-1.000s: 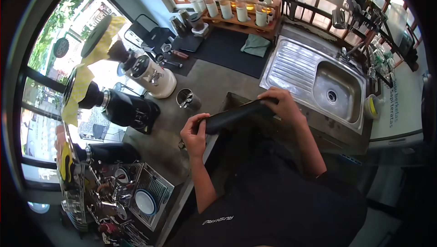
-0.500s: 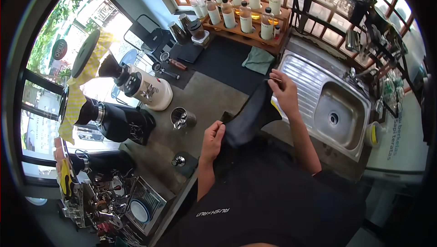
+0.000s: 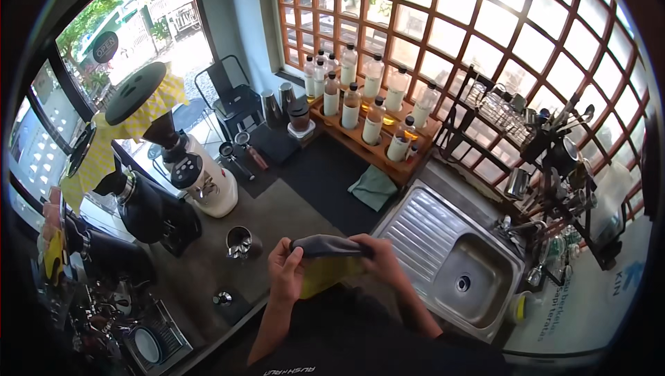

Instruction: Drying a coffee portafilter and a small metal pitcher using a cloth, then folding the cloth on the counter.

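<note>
Here, cloth (image 3: 329, 246) is held betw. L hand (image 3: 286, 272) and R hand (image 3: 377, 258), nr the close edge of counter (image 3: 277, 213). Cup (image 3: 255, 246) is set to L; grinders (image 3: 201, 185) are lined up further L. Sink (image 3: 478, 251) is fitted to R. Ahead, towel (image 3: 374, 188) is laid partly on mat (image 3: 322, 182), w/ bottles (image 3: 373, 121) racked behind, nr window (image 3: 450, 33).

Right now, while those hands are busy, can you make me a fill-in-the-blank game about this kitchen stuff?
1. Between the left hand and the right hand, the dark sheet shows the colour ____ below its top edge.
2. Of the two hands, the one nearer the sink is the ____ one.
3. The bottles stand in a rack made of ____.
4. The green cloth lies on a mat coloured ____.

Missing words: yellow; right; wood; black.
</note>
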Action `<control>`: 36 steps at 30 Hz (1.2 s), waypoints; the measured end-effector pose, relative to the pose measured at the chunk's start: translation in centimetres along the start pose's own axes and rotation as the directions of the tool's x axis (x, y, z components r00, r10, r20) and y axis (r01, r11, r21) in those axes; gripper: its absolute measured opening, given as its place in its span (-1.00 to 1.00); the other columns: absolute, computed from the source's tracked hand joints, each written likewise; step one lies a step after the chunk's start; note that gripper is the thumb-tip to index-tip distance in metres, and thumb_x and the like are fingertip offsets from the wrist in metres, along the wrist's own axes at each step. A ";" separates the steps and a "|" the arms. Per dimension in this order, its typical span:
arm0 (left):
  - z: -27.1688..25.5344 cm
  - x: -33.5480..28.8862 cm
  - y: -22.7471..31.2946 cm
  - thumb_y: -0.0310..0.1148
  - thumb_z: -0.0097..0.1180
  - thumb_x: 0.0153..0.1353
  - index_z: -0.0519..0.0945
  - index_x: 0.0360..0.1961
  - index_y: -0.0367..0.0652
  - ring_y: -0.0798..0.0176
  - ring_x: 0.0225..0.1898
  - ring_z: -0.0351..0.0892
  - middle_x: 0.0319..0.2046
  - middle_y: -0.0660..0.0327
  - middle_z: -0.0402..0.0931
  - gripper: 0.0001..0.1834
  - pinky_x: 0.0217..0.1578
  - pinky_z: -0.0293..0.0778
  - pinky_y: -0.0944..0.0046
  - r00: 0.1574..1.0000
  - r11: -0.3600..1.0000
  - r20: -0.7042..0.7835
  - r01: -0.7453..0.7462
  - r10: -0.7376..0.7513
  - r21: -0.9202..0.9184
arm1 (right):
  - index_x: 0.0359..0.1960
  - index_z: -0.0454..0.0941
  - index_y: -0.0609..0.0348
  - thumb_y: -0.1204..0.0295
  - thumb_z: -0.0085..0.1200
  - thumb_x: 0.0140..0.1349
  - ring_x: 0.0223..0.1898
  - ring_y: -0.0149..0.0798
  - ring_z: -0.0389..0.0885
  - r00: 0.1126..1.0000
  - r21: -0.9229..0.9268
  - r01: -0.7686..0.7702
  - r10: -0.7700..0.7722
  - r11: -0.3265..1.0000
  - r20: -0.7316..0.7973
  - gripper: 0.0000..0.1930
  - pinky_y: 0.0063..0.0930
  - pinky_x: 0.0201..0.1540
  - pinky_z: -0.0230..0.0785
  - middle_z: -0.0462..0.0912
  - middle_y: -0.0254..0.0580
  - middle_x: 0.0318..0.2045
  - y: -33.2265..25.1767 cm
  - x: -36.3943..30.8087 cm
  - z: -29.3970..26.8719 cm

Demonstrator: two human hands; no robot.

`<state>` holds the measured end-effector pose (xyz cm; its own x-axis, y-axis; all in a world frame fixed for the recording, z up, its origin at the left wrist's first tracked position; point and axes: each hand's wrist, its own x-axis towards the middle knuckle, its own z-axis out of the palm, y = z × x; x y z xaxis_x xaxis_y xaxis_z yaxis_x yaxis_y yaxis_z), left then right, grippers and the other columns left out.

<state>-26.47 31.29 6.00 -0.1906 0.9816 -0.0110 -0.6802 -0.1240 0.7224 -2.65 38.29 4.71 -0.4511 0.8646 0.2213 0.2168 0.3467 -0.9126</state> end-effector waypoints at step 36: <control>-25.5 -10.1 -18.6 -0.18 0.27 0.57 0.46 0.34 -0.32 0.16 0.02 0.83 0.06 0.02 0.77 -0.47 0.05 0.70 0.15 0.761 0.749 -0.576 0.560 -0.297 0.353 | 0.00 0.76 0.27 0.49 0.28 0.41 0.00 0.02 0.84 0.992 -0.187 -0.019 0.041 0.982 0.116 -0.80 -0.16 0.09 0.64 0.84 0.04 -0.07 17.7 -10.3 13.2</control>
<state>-30.01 19.98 -24.95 -0.3509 0.7003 -0.6217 -0.3666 0.5082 0.7793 -5.57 30.71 -18.31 -0.5392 0.8301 0.1419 0.3833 0.3919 -0.8364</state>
